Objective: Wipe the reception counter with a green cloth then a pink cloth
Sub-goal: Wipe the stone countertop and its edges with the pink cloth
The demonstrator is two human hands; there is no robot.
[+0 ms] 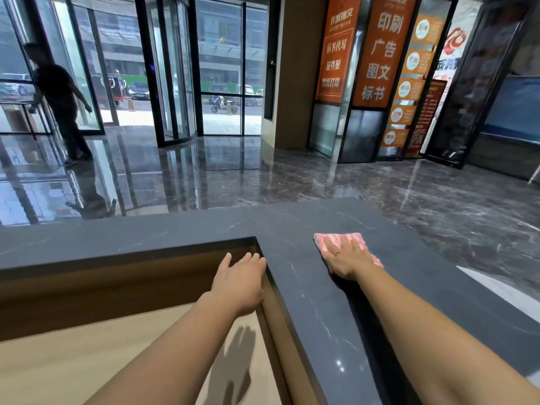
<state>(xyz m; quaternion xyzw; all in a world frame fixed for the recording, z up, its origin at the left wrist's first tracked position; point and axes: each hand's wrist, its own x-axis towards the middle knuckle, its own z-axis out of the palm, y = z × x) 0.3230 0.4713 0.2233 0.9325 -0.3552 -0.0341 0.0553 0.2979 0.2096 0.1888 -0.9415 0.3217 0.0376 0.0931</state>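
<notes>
Your right hand (346,258) lies flat and spread on the pink cloth (340,239) near the counter (306,302) corner, left hand (239,283) open at the edge; press evenly, wipe in overlapping strokes.

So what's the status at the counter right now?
Right hand flat on pink cloth, on counter. Left hand open at inner edge. Nothing in the way.

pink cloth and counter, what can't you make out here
Head view:
- Pink cloth: its middle is hidden under the right hand.
- Green cloth: not in frame.
- Counter: near end cut off by the bottom edge.
- Left hand: palm side hidden; only its back shows.
</notes>
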